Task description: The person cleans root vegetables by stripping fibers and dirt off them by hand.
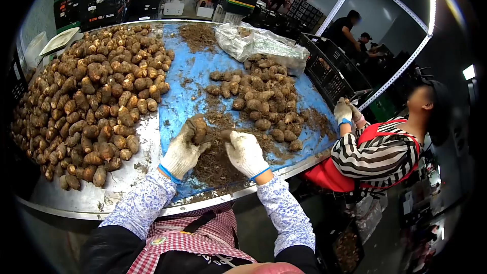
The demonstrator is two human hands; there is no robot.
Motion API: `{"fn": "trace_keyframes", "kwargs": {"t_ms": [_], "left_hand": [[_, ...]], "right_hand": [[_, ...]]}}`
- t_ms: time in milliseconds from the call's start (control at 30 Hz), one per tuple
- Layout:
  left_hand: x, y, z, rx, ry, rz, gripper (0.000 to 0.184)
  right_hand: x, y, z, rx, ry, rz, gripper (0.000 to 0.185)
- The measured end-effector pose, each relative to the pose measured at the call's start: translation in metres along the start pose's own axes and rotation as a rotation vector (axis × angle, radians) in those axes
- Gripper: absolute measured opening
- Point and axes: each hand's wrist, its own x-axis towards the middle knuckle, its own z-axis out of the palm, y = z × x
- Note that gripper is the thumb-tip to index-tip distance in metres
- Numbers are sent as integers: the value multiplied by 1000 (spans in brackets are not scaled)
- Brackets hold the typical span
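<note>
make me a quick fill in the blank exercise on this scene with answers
The left hand and right hand wear gloves whose main colour is ____.
To the wearer, the table has its larger heap of tubers on the ____.
The smaller heap lies on a sheet coloured ____.
The apron worn with striped sleeves is coloured ____.

Missing words: white; left; blue; red

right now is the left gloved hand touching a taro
Touching: the head view shows the left gloved hand gripping a brown taro, glove pressed directly against it.
</note>
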Motion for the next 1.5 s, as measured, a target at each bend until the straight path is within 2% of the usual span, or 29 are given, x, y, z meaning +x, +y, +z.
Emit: {"fn": "trace_keyframes", "kwargs": {"t_ms": [33,67,100,133,200,300,367,400,433,467,500,533,600,733,767,800,833,867,933,967,1067,1100,1200,1233,1267,1333,1367,1467,1500], "left_hand": [[0,-9,-1,168,0,102,37],[0,-10,-3,153,-78,53,39],[0,-8,-1,141,-156,1,42],[-1,-6,1,133,-233,-50,46],[-17,-9,10,578,-298,178,50],[-11,-1,9,187,-269,-17,49],[-3,-4,-2,357,-287,53,42],[-5,1,9,164,-86,-96,36],[-8,7,21,-58,143,-198,33],[-11,14,24,-129,43,-232,31],[-8,13,14,-115,30,-193,32],[-5,14,7,-102,19,-150,34],[-4,13,8,-95,20,-106,28],[1,-12,-9,-302,-158,-71,28],[17,-32,-36,-399,-422,-109,33],[0,-25,-13,-204,-288,-25,34],[-16,-19,9,3,-144,31,36],[-14,-7,14,-79,-143,-82,36],[-12,2,12,152,-202,-15,39],[-13,9,18,216,-108,-73,41],[-12,26,32,1053,-194,133,41],[-10,26,36,1190,-347,346,41],[-19,40,50,935,-193,-128,41],[-11,25,29,667,-182,-75,41],[-4,12,9,429,-172,-215,41],[-6,9,10,-48,-146,-477,42],[-6,8,14,-167,-40,-578,43],[-4,-2,1,-225,-93,-675,44],[-7,4,17,-274,39,-673,44]], "right_hand": [[0,-15,-4,86,-61,97,23],[2,-26,-6,173,-117,191,25],[3,-29,-3,90,-185,142,35],[8,-41,-9,-69,-355,227,40],[7,-33,1,73,-367,327,40],[-2,-6,28,345,-285,262,38],[-3,-7,27,295,-216,151,33],[-2,-13,21,271,-180,98,31],[8,-22,6,82,-248,183,27],[15,-28,-7,-107,-316,268,22],[7,-11,-3,-187,-115,117,17],[3,1,2,-157,-92,190,17],[-6,6,10,96,88,53,25],[-4,-35,16,194,-39,229,40],[-1,-43,15,184,-89,326,40],[2,-45,18,173,-139,420,41],[1,-37,25,343,-105,435,41],[-2,-27,30,508,-66,451,41],[-7,-19,25,834,-48,427,41],[-9,-12,19,809,-142,406,41],[-7,-7,-5,520,-346,333,37],[-4,-16,-16,509,-349,313,37],[-7,-13,-15,580,-272,392,32],[-8,-15,-14,592,-221,423,31],[-8,-17,-12,604,-167,450,30],[-9,-18,-6,360,-96,357,26],[-11,-16,-3,237,-60,311,25],[-17,9,8,-6,-6,58,14],[-17,7,2,-115,-38,94,13]]}}
